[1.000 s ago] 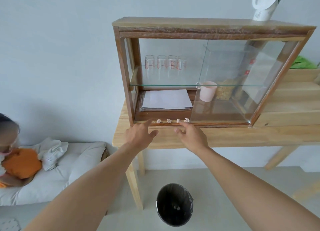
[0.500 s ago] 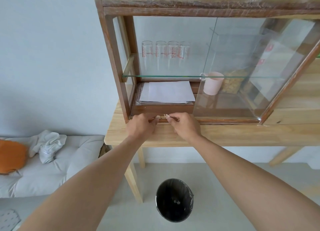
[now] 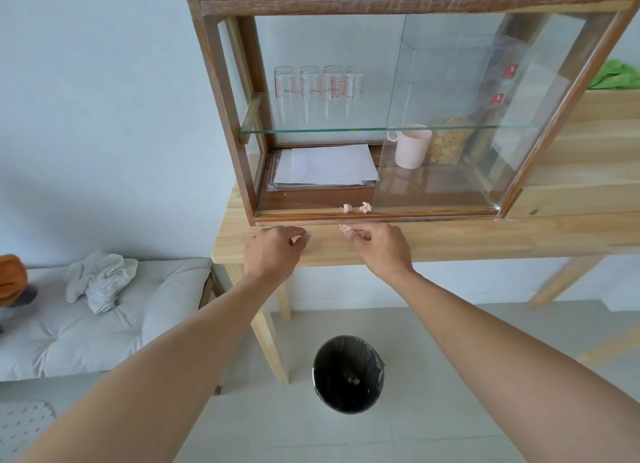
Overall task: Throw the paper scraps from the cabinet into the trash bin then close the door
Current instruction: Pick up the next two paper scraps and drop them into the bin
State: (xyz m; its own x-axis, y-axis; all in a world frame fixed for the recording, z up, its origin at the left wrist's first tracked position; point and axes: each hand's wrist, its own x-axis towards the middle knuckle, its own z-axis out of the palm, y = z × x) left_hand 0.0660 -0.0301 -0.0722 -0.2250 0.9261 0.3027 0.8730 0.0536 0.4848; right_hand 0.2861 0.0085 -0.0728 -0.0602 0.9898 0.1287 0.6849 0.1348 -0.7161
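The wooden cabinet (image 3: 221,91) with glass sliding doors stands on a light wood table (image 3: 450,240); its left half is open, and the glass door (image 3: 485,116) sits slid to the right. Two crumpled paper scraps (image 3: 356,207) lie on the cabinet's front sill. My left hand (image 3: 275,251) hovers just below the sill, fingers pinched on a small scrap (image 3: 309,234). My right hand (image 3: 377,247) pinches another scrap (image 3: 344,228) at its fingertips. A black trash bin (image 3: 348,374) stands on the floor below, between my forearms.
Inside the cabinet are several glasses (image 3: 318,84) on a glass shelf, a stack of white paper (image 3: 329,164), a pink cup (image 3: 412,145) and a jar. A grey cushioned bench (image 3: 104,317) with a crumpled cloth stands at the left. Table legs flank the bin.
Both hands reached the sill, pinched a scrap each and drew back below the cabinet's edge. Two scraps stay on the sill where several lay. The view has moved closer.
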